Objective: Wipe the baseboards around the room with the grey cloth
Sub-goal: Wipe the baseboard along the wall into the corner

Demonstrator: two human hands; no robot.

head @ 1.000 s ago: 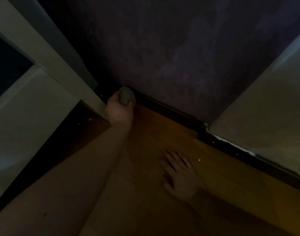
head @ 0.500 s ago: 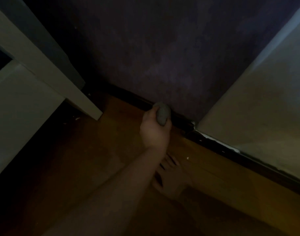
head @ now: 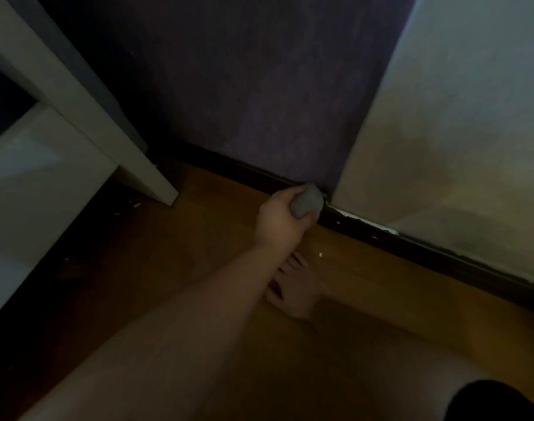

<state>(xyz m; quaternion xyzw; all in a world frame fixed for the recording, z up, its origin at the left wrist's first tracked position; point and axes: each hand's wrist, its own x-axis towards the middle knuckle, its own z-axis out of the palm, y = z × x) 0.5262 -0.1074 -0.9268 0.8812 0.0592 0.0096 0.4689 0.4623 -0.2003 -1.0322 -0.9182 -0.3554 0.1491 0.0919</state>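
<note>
Two hands show in this dim, downward view of a wooden floor [head: 199,238] meeting a purple wall [head: 259,86]. Reaching in from the near left, the left hand [head: 278,220] has its fingers curled round the grey cloth [head: 306,202], bunched into a small rounded wad, and presses it against the dark baseboard [head: 426,247] at the foot of the wall. The wad sits just where the purple wall gives way to a pale panel [head: 457,132] on the right. The right hand [head: 296,287] lies flat on the floor nearer the viewer, fingers straight and spread, partly hidden under the left forearm, and seems to brace the body. A white furniture leg [head: 114,141] stands on the floor at far left, well apart from the cloth. The baseboard's long axis runs diagonally, from far left to near right; the wad is too rounded to have a clear axis of its own, though it bulges from the fist toward the wall. As for progress, nothing shows plainly which lengths are clean. White flecks and chipped paint mark the strip below the pale panel, so that stretch to the right likely remains to be wiped, and the rest of the room is out of sight.
</note>
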